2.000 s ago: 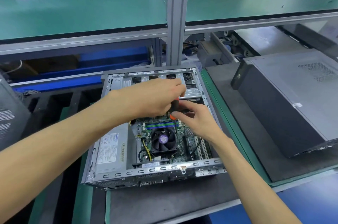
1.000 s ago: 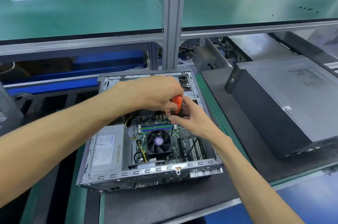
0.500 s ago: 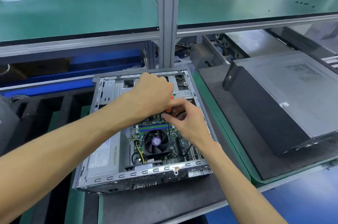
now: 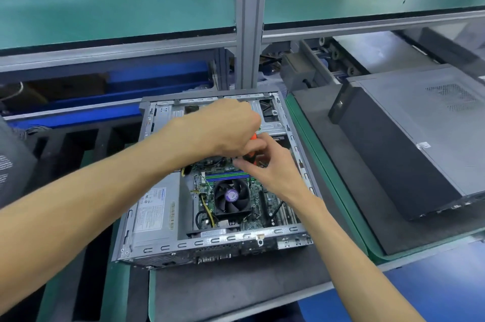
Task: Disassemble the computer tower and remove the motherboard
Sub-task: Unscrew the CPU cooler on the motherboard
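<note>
An open computer tower [image 4: 210, 241] lies on its side on a dark mat. Inside it I see the green motherboard [image 4: 257, 206] with a black CPU fan [image 4: 231, 197], and a grey power supply [image 4: 154, 214] to the left. Over the far part of the board, my left hand [image 4: 223, 130] grips the orange and black handle of a screwdriver [image 4: 251, 148]. My right hand [image 4: 270, 164] pinches the screwdriver lower down, near its black shaft end. The tip and the screw under it are hidden by my hands.
A second, closed grey tower [image 4: 420, 138] lies on the mat to the right. A grey upright post [image 4: 249, 19] stands just behind the open case, under a green shelf [image 4: 118, 4]. Black foam slots [image 4: 78, 143] sit at the left.
Both hands have stayed together on the screwdriver over the far end of the board, with the fingers shifting a little on the handle. My view has drifted slightly.
</note>
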### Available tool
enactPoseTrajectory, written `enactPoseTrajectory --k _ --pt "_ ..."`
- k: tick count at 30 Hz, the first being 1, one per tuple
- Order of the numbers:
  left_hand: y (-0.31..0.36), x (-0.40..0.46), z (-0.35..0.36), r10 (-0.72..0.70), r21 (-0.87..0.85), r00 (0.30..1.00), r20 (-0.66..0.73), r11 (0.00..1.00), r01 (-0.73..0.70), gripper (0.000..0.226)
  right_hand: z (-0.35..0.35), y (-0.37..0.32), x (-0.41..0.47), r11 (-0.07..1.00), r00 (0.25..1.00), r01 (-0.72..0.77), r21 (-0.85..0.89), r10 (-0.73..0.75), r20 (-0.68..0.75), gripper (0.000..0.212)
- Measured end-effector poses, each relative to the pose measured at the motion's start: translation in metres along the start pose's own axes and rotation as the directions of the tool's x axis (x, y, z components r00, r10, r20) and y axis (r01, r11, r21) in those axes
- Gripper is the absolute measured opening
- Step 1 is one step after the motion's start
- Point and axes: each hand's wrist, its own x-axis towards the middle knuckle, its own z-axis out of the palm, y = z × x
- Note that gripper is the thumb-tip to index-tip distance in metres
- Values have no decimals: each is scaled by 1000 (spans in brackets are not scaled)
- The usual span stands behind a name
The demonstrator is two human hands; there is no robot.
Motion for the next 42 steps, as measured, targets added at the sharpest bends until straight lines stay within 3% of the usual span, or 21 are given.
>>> enactPoseTrajectory --k 2,4,6,7,8,9,11,13,14,16,19,23,25,28,31,35,38,42 --pt "10 2 8 -81 38 995 -64 996 83 58 6 -1 1 1000 999 -28 10 28 -32 19" --pt "15 -2 17 -214 -42 975 -63 976 212 67 7 0 1 997 998 -64 38 64 -7 15" --pt "12 -12 25 -351 -269 935 50 897 351 88 6 2 0 993 996 -85 78 85 14 16" --pt "8 -16 31 -390 -437 907 159 796 419 98 4 3 1 985 995 -99 139 101 -5 11" --pt "4 -20 41 -391 -547 887 245 700 460 102 1 4 2 965 990 -121 232 135 -44 8" --pt "3 -27 52 -357 -583 884 302 665 468 98 -3 5 4 937 978 -151 314 187 -88 10" --pt "11 -43 79 -244 -445 886 394 793 416 81 -10 7 7 882 953 -200 427 276 -124 17" --pt "24 -58 109 -121 -276 845 521 913 301 96 -11 8 8 869 952 -222 442 292 -96 17" --pt "30 -62 122 -91 -228 833 546 941 251 104 -10 7 8 871 956 -215 442 280 -86 12" --pt "36 -64 137 -68 -171 875 479 971 168 95 -8 8 8 883 968 -151 444 222 -112 19" --pt "32 -63 142 -81 -177 928 364 972 154 79 -10 13 7 866 955 -37 498 177 -238 12" --pt "29 -60 143 -95 -196 932 350 965 172 84 -17 20 5 833 935 28 553 173 -309 6" --pt "24 -59 143 -111 -242 923 368 947 210 84 -18 22 3 844 933 15 537 181 -310 21" --pt "25 -59 144 -149 -196 890 431 947 254 88 -16 15 1 843 942 -10 538 187 -277 45" --pt "32 -63 152 -128 -122 909 397 974 191 79 -16 3 -2 802 969 -27 596 167 -181 47" --pt "20 -63 149 -159 -233 914 375 938 258 78 -11 -5 -5 746 983 -50 664 154 -99 59" --pt "21 -65 153 -161 -223 913 374 940 257 86 -7 -6 -3 734 979 -78 674 185 -87 57" --pt "23 -67 155 -168 -201 919 356 947 251 92 -3 -4 0 797 979 -115 593 193 -70 49"
